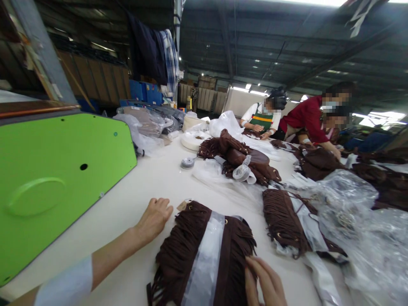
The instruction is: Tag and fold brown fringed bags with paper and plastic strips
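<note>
Bag (228, 255): R fingers (263, 272) touch fringe (244, 244), L (165, 208) half-curled.

You can read no text, brand or number here. The small tan paper tag (182, 206) at the corner of the dark brown fringed bag (190, 227) shows you no legible print; the round teal mark (115, 134) on the flat bright green panel (95, 195) is too small to decipher.
</note>
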Motion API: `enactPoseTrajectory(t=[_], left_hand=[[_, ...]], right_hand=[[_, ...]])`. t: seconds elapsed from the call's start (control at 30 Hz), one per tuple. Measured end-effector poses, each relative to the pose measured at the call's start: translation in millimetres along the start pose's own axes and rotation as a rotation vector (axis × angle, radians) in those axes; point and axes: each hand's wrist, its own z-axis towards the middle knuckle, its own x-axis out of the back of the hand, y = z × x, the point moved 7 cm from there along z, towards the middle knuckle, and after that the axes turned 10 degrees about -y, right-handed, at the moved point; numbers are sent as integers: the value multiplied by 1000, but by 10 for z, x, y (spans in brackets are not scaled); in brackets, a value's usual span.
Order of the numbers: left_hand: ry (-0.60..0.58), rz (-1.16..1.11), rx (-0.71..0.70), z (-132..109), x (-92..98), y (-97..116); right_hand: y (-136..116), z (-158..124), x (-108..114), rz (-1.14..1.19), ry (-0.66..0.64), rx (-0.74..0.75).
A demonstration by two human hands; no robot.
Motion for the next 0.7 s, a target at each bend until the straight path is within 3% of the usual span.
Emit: enactPoseTrajectory(t=[0.07, 0.13, 0.23, 0.33, 0.5, 0.7], left_hand=[[50, -25, 27, -85, 57, 93], [103, -115, -44, -136, 103, 297], [136, -254, -147, -177, 64, 572], [76, -301, -146, -195, -90, 649], [65, -358, -117, -230, -180, 573], [131, -343, -104, -243, -213, 557]], right_hand=[[-55, 307, 1, 22, -91, 41], [-72, 573, -77, 26, -196, 12], [12, 747, -262, 24, -383, -53], [223, 669, -285, -57, -463, -27], [634, 416, -96, -250, -524, -64], [825, 475, 26, 64, -494, -316]])
